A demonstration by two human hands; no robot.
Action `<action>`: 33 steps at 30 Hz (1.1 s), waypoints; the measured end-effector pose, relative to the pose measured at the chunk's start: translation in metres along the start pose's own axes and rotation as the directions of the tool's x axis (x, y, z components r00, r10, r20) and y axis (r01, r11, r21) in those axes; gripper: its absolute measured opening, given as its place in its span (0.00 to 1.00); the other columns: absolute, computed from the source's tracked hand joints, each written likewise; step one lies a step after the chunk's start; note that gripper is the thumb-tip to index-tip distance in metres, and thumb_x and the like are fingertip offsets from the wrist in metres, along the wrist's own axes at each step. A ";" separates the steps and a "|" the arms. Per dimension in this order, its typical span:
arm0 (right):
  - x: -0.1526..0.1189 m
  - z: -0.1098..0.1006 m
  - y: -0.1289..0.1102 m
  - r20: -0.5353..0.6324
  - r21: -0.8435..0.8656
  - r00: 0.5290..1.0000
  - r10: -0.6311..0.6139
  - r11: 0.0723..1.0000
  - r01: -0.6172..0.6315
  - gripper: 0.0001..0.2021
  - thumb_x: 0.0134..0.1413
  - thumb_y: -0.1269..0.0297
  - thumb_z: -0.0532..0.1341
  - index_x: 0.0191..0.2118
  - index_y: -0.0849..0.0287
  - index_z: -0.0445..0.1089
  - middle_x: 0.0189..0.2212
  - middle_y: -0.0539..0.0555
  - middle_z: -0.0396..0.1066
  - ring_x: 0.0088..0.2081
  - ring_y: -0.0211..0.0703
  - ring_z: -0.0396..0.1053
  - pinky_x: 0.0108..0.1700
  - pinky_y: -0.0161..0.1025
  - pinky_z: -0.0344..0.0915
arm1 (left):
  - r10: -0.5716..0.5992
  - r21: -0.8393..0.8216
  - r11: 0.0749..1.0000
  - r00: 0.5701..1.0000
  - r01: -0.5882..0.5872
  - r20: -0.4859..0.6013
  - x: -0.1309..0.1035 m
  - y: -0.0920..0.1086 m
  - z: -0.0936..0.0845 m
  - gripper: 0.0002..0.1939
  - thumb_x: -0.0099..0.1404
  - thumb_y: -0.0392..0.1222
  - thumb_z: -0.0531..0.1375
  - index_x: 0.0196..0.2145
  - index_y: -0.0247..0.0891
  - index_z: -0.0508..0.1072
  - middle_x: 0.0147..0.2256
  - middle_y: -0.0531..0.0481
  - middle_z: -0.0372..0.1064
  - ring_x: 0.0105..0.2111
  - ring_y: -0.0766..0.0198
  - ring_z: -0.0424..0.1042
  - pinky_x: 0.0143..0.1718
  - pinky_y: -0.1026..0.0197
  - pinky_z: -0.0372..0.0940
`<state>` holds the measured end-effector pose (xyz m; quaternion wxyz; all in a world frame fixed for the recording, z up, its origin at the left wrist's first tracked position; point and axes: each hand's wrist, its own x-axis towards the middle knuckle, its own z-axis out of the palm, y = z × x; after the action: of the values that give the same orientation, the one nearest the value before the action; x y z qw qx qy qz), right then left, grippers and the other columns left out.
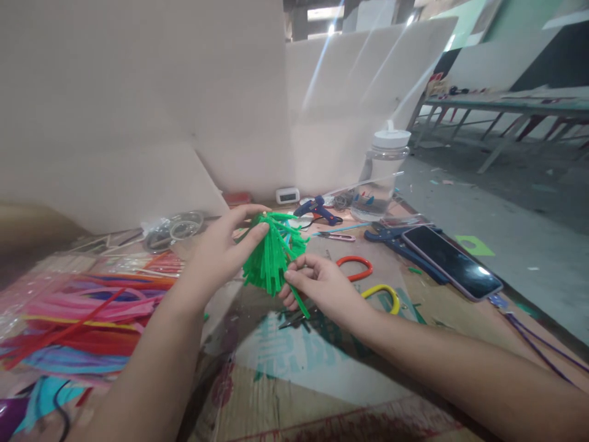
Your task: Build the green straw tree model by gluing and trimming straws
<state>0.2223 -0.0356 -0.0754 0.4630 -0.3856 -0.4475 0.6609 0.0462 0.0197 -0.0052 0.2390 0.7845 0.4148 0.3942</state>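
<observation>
A bundle of green fuzzy stems (pixel 267 261), spread like a cone, is held above the table in front of me. My left hand (pixel 230 245) grips its top, with the thumb and fingers around the narrow end. At the lower right of the bundle, my right hand (pixel 317 285) pinches one green stem (pixel 301 302), whose end sticks out below the fingers. Under and beside my right hand lie scissors with red and yellow handle loops (pixel 389 288), their blades partly hidden.
Colourful fuzzy stems (pixel 87 313) lie at the left. Behind are a blue glue gun (pixel 317 209), a small white device (pixel 288 196) and a water bottle (pixel 380 175). A phone (pixel 451 261) rests on a blue tool (pixel 405 248) near the right edge. White boards (pixel 248 98) stand behind.
</observation>
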 end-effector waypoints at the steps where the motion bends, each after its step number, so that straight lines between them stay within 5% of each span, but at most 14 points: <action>1: 0.000 -0.001 -0.002 0.000 -0.034 1.000 0.008 0.999 -0.008 0.16 0.50 0.52 0.67 0.32 0.57 0.62 0.21 0.48 0.74 0.22 0.38 0.72 0.28 0.37 0.70 | 0.003 0.001 1.000 1.000 -0.003 0.000 0.000 0.000 0.000 0.17 0.67 0.52 0.59 0.49 0.41 0.73 0.47 0.47 0.74 0.46 0.57 0.73 0.47 0.58 0.68; 4: -0.004 -0.010 -0.017 0.012 -0.359 1.000 -0.023 0.933 0.026 0.10 0.56 0.57 0.64 0.32 0.57 0.66 0.23 0.50 0.75 0.23 0.39 0.72 0.28 0.36 0.67 | 0.007 -0.010 1.000 1.000 -0.007 -0.001 0.001 0.000 0.000 0.17 0.67 0.51 0.59 0.49 0.40 0.73 0.48 0.46 0.74 0.47 0.56 0.73 0.49 0.56 0.68; 7: -0.009 -0.027 -0.042 0.101 -0.725 0.986 -0.133 0.668 0.164 0.12 0.59 0.59 0.61 0.26 0.57 0.69 0.22 0.52 0.74 0.23 0.40 0.69 0.26 0.36 0.61 | 0.017 -0.048 0.999 1.000 -0.016 0.009 0.001 0.000 0.001 0.17 0.68 0.50 0.58 0.50 0.40 0.72 0.50 0.45 0.73 0.50 0.56 0.72 0.52 0.55 0.67; 11: -0.011 -0.046 -0.060 0.158 -0.772 0.954 -0.254 0.571 0.279 0.13 0.61 0.60 0.59 0.25 0.57 0.69 0.21 0.49 0.70 0.23 0.38 0.66 0.26 0.36 0.58 | 0.014 -0.100 0.995 0.999 -0.010 0.041 0.001 0.002 0.000 0.16 0.68 0.49 0.58 0.50 0.39 0.72 0.51 0.44 0.73 0.50 0.56 0.72 0.53 0.54 0.67; 19: -0.011 -0.029 -0.045 0.023 -0.646 0.907 -0.420 0.686 0.335 0.06 0.56 0.61 0.63 0.38 0.55 0.76 0.28 0.50 0.73 0.27 0.38 0.67 0.28 0.36 0.61 | 0.069 -0.068 0.996 0.995 -0.063 0.078 -0.001 0.008 -0.002 0.15 0.68 0.48 0.58 0.50 0.42 0.73 0.52 0.47 0.73 0.51 0.57 0.72 0.54 0.56 0.67; 26: -0.015 -0.020 -0.049 0.030 -0.324 0.994 -0.104 0.940 0.108 0.13 0.57 0.60 0.62 0.47 0.56 0.75 0.15 0.44 0.66 0.15 0.33 0.60 0.17 0.32 0.55 | 0.153 0.077 0.984 0.984 -0.160 0.087 -0.006 0.014 0.000 0.16 0.69 0.48 0.58 0.52 0.44 0.73 0.50 0.48 0.74 0.51 0.57 0.72 0.55 0.55 0.65; 33: -0.013 -0.016 -0.042 0.064 -0.121 0.998 -0.024 0.992 0.032 0.15 0.54 0.59 0.64 0.46 0.58 0.71 0.14 0.42 0.67 0.14 0.31 0.60 0.16 0.28 0.56 | 0.180 0.078 0.979 0.979 -0.187 0.091 -0.007 0.012 0.000 0.16 0.69 0.48 0.58 0.53 0.45 0.73 0.51 0.48 0.74 0.52 0.58 0.72 0.56 0.56 0.64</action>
<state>0.2522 -0.0374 -0.0397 0.4336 -0.3858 -0.5066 0.6376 0.0496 0.0077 0.0000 0.1848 0.8447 0.3468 0.3634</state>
